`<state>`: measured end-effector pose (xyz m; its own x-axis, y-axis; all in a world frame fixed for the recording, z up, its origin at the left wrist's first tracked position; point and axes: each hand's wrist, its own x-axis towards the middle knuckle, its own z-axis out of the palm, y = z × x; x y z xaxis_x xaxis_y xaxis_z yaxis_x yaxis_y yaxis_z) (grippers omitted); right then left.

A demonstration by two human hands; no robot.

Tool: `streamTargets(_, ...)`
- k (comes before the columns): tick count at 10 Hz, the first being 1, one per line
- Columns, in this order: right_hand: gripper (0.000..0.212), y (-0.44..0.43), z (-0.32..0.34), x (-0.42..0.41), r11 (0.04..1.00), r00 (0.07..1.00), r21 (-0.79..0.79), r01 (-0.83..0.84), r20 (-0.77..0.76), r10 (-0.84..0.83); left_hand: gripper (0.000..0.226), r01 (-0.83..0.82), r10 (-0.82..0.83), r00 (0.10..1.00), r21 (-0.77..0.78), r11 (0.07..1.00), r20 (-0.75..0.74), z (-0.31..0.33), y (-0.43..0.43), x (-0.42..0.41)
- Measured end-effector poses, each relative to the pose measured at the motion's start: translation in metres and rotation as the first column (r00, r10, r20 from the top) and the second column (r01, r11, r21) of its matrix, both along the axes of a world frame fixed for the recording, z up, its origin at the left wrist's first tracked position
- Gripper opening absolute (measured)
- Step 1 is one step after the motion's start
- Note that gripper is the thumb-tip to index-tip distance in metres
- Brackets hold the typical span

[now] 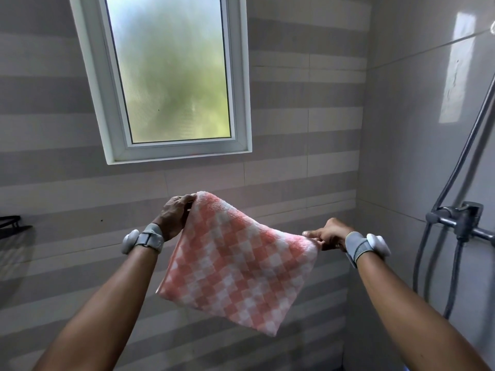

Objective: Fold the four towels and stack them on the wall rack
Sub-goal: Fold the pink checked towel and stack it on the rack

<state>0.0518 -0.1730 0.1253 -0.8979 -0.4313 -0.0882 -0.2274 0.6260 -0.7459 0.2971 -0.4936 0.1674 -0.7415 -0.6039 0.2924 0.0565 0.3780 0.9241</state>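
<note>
Striped tiles [294, 170], frosted window [171, 68]; left hand [172, 216], right hand [328, 234] pinch towel [235, 263] corners; possibly rack [13, 223] leftward.

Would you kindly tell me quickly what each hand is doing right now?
Left hand: pinching the upper corner of the pink checked towel.
Right hand: pinching the towel's opposite corner, holding it up in the air.

One head-worn wide-angle view, facing the tiled wall [294, 170].
It looks forward from close in: window [171, 76] upper left, shower mixer [463, 218] at the right edge, left hand [175, 215] and right hand [328, 234] near, holding the towel [235, 263] at lower centre.
</note>
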Motion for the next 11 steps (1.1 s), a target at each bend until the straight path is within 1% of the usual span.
streamTargets(1,0.048,-0.001,-0.005,0.002,0.997,0.999,0.055,-0.049,0.017,0.049,0.025,0.04,-0.043,0.999,0.076,0.996,0.032,0.002,-0.001,0.003)
streamTargets(2,0.037,-0.006,-0.012,0.003,0.992,0.992,-0.061,-0.113,0.051,0.116,0.022,-0.083,0.109,0.991,-0.29,0.953,0.077,-0.002,-0.01,0.009)
streamTargets(3,0.024,-0.01,-0.014,0.004,0.977,0.991,-0.198,-0.076,0.092,0.096,0.016,-0.058,0.064,0.997,-0.173,0.983,0.032,-0.002,-0.007,0.006)
streamTargets(4,0.022,-0.011,-0.005,0.009,0.95,0.996,-0.31,-0.044,0.064,0.068,0.018,0.001,0.003,0.999,0.112,0.994,-0.036,-0.005,-0.006,0.004)
streamTargets(5,0.029,-0.011,0.002,0.003,0.924,0.998,-0.381,-0.034,0.033,0.05,0.028,-0.053,0.078,0.988,0.181,0.982,-0.133,-0.013,-0.007,0.004)
streamTargets(6,0.038,-0.011,0.004,-0.002,0.92,0.998,-0.388,-0.058,-0.005,0.061,0.032,-0.112,0.139,0.978,0.173,0.978,-0.155,-0.017,-0.007,0.004)
streamTargets(7,0.04,-0.011,0.001,-0.012,0.924,0.997,-0.38,-0.024,-0.071,-0.004,0.035,-0.194,0.218,0.96,0.14,0.971,-0.178,-0.025,-0.016,0.003)
streamTargets(8,0.033,-0.012,0.004,-0.009,0.916,0.98,-0.4,0.033,-0.165,-0.107,0.04,-0.243,0.272,0.943,0.165,0.956,-0.19,-0.028,-0.018,0.0)
streamTargets(9,0.023,-0.012,0.009,0.001,0.91,0.975,-0.415,0.003,-0.201,-0.094,0.032,-0.322,0.358,0.925,0.24,0.916,-0.124,-0.024,-0.011,-0.003)
streamTargets(10,0.026,-0.012,0.004,-0.009,0.85,0.969,-0.526,-0.026,-0.222,-0.108,0.035,-0.228,0.252,0.966,0.271,0.935,-0.058,-0.025,-0.014,-0.003)
streamTargets(11,0.034,-0.013,0.005,0.001,0.851,0.972,-0.523,-0.051,-0.222,-0.079,0.024,-0.267,0.297,0.947,0.215,0.94,-0.121,-0.031,-0.015,-0.008)
